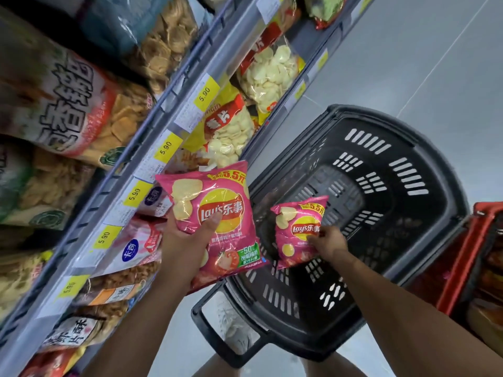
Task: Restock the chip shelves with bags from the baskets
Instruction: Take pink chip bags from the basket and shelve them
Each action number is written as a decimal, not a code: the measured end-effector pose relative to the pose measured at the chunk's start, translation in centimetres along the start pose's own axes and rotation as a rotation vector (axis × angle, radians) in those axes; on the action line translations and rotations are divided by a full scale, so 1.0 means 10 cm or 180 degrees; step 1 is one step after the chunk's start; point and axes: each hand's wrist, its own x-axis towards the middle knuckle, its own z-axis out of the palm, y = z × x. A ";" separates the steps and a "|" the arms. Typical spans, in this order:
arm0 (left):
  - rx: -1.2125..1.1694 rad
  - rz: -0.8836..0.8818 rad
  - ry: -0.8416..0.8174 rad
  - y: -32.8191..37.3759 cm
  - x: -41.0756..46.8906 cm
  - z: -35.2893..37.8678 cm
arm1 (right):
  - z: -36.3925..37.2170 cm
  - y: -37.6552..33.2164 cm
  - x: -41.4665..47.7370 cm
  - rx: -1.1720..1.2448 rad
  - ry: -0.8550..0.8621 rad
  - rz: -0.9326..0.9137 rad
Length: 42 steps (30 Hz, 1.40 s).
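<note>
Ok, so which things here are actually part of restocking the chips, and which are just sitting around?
Part of the job: left hand holding a pink Lay's bag; right hand holding a second pink Lay's bag; black basket; red basket; shelf rail.
Just there: yellow 5.90 price tags; clear bags of pale crisps; white shoe.

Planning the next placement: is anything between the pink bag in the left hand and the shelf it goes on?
Yes, likely. White-and-pink snack bags with blue round logos fill the grey metal shelf front right beside the pink Lay's chip bag that the left hand holds; no open slot shows there.
</note>
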 end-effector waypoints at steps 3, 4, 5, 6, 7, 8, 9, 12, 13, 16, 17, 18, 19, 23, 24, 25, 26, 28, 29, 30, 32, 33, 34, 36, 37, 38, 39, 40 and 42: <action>0.0156 -0.0020 0.0022 0.14 -0.17 0.01 | -0.28 -0.11 -0.38 0.0271 0.0141 -0.0080; 0.0185 0.0015 -0.0016 0.25 -0.26 0.02 | -0.40 -0.15 -0.52 0.0370 0.0183 -0.0110; 0.0206 0.0039 -0.0051 0.33 -0.34 0.01 | -0.51 -0.18 -0.65 0.0461 0.0232 -0.0183; 0.0244 0.0028 -0.0092 0.44 -0.44 0.01 | -0.66 -0.23 -0.81 0.0557 0.0248 -0.0249; 0.0316 0.0032 -0.0129 0.53 -0.55 0.01 | -0.79 -0.27 -0.95 0.0649 0.0250 -0.0310; 0.0391 0.0013 -0.0163 0.64 -0.66 -0.01 | -0.95 -0.36 -1.15 0.0732 0.0231 -0.0361; 0.0448 0.0017 -0.0204 0.75 -0.78 -0.03 | -1.11 -0.43 -1.37 0.0843 0.0214 -0.0429; 0.0448 0.0125 -0.0381 1.12 -1.18 -0.10 | -1.67 -0.72 -2.09 0.1031 0.0188 -0.0687; 0.0456 0.0125 -0.0435 1.24 -1.30 -0.14 | -1.86 -0.79 -2.30 0.1059 0.0251 -0.0794; 0.0372 0.0290 -0.0563 1.77 -1.84 -0.26 | -2.41 -0.97 -3.02 0.1138 0.0350 -0.0925; 0.0329 0.0342 -0.0579 1.96 -2.02 -0.32 | -2.56 -1.03 -3.25 0.1222 0.0382 -0.0998; 0.0316 0.0440 -0.0624 2.14 -2.21 -0.38 | -2.70 -1.09 -3.48 0.1298 0.0396 -0.1038; 0.0292 0.0549 -0.0670 2.31 -2.40 -0.44 | -2.82 -1.13 -3.68 0.1413 0.0407 -0.1094; 0.0286 0.0961 -0.0804 2.79 -2.94 -0.61 | -3.18 -1.30 -4.51 0.1826 0.0186 -0.1372; 0.0229 0.1046 -0.0863 2.89 -3.09 -0.65 | -3.24 -1.34 -4.71 0.1927 0.0097 -0.1490; 0.0153 0.1076 -0.0896 2.97 -3.21 -0.69 | -3.28 -1.37 -4.90 0.1958 0.0089 -0.1622; 0.0058 0.1192 -0.0925 3.06 -3.35 -0.73 | -3.32 -1.38 -5.04 0.1985 0.0128 -0.1746; -0.0126 0.1356 -0.0960 3.19 -3.62 -0.83 | -3.36 -1.38 -5.32 0.2043 0.0242 -0.1960; -0.0217 0.1393 -0.0976 3.24 -3.74 -0.89 | -3.37 -1.38 -5.47 0.2057 0.0244 -0.2026; -0.0270 0.1452 -0.1003 3.26 -3.83 -0.94 | -3.36 -1.36 -5.60 0.2054 0.0209 -0.2039; -0.0307 0.1532 -0.1054 3.25 -4.03 -1.07 | -3.34 -1.33 -5.87 0.2040 0.0174 -0.2085; -0.0316 0.1567 -0.1107 3.22 -4.14 -1.15 | -3.31 -1.30 -6.02 0.2019 0.0146 -0.2077; -0.0309 0.1597 -0.1145 3.16 -4.23 -1.23 | -3.29 -1.28 -6.15 0.2004 0.0072 -0.2048; -0.0439 0.1599 -0.1225 3.05 -4.43 -1.43 | -3.19 -1.21 -6.43 0.1990 -0.0146 -0.2026; -0.0506 0.1609 -0.1244 3.00 -4.55 -1.55 | -3.12 -1.17 -6.58 0.1996 -0.0238 -0.2012; -0.0538 0.1647 -0.1213 2.92 -4.61 -1.65 | -3.06 -1.13 -6.70 0.1981 -0.0313 -0.2012; -0.0529 0.1678 -0.1161 2.83 -4.69 -1.77 | -2.99 -1.08 -6.81 0.1960 -0.0384 -0.2010; -0.0522 0.1759 -0.1127 2.75 -4.74 -1.88 | -2.92 -1.03 -6.92 0.1930 -0.0452 -0.2025; -0.0573 0.1848 -0.1055 2.58 -4.80 -2.10 | -2.80 -0.96 -7.16 0.1826 -0.0545 -0.2103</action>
